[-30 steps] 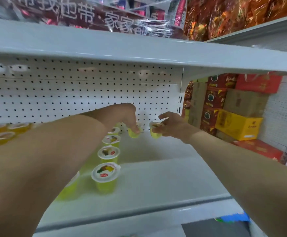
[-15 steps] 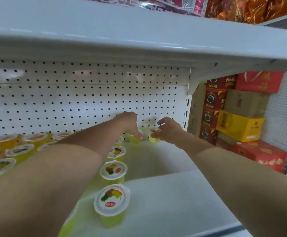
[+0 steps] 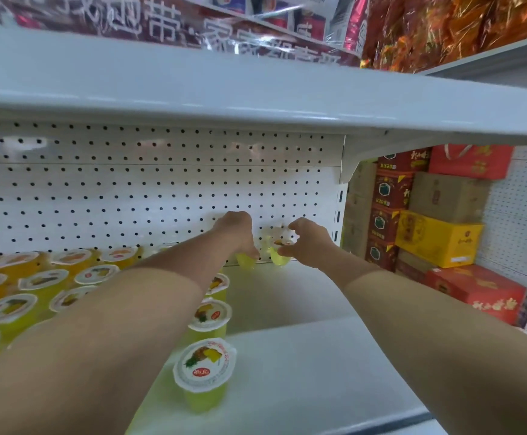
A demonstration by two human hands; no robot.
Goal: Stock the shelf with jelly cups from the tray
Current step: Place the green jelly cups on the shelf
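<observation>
White pegboard (image 3: 130, 196) backs the bay I am watching, and both arms reach deep to its foot at centre frame. I see the left hand (image 3: 235, 230) with fingers curled down over a small yellow-green jelly cup (image 3: 245, 262), gripping it from above at the back edge of the shelf (image 3: 303, 372); whether its base touches the surface I cannot tell. Just to its right, the right hand (image 3: 311, 243) pinches a second cup (image 3: 279, 252) near the rim, its white lid showing. The two held cups are near each other, with a narrow gap between. Stocked jelly cups (image 3: 205, 372) run in a line from lower centre back toward the hands: translucent lime bodies, white foil lids printed with fruit and a red logo. More fill the left of frame, turning orange at the far left. Right of that line, plain white shelf surface stretches to the slotted upright (image 3: 339, 215) and the front lip (image 3: 381, 422). The upper shelf (image 3: 256, 98) overhangs across the whole top. Stacked red, brown and yellow boxes (image 3: 438, 237) fill the neighbouring bay at right.
</observation>
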